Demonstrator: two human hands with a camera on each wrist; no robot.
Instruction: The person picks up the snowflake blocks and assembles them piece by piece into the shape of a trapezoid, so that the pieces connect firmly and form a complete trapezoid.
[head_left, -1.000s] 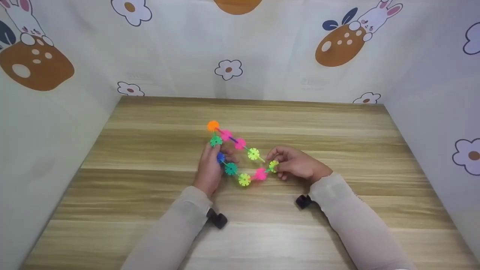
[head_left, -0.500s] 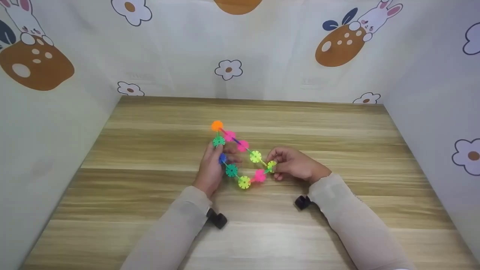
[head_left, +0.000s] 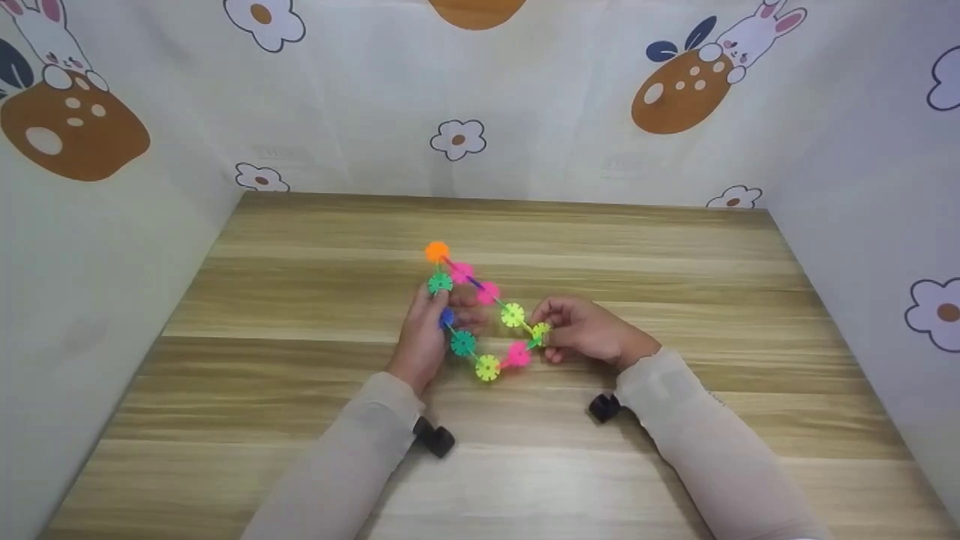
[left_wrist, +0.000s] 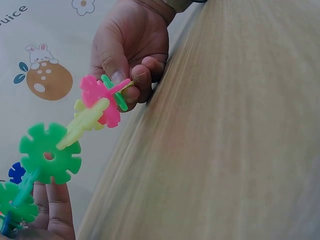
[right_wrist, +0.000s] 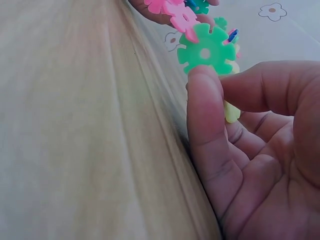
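A loop of interlocking plastic snowflake discs hangs between my hands in the head view. Its orange disc (head_left: 437,252) is at the far end, with pink discs and a yellow disc (head_left: 512,315) running down towards the right. My left hand (head_left: 420,341) holds the loop's left side, thumb by a green disc (head_left: 440,283) and a blue disc, other fingers behind. With thumb and forefinger my right hand (head_left: 589,330) pinches the right end, where a yellow-green disc (head_left: 540,333) meets the upper strand. In the right wrist view a green disc (right_wrist: 192,52) sits at those fingertips.
Beneath both hands lies a wood-grain table (head_left: 300,300). Pale walls (head_left: 360,97) printed with flowers and rabbits enclose its back and sides. Black wrist cameras, such as the left one (head_left: 435,439), stick out inward from both sleeves.
The upper strand's yellow tip, apart from the right hand's disc a second ago, now meets it. The loop has shifted slightly right on top, and the right hand slightly left.
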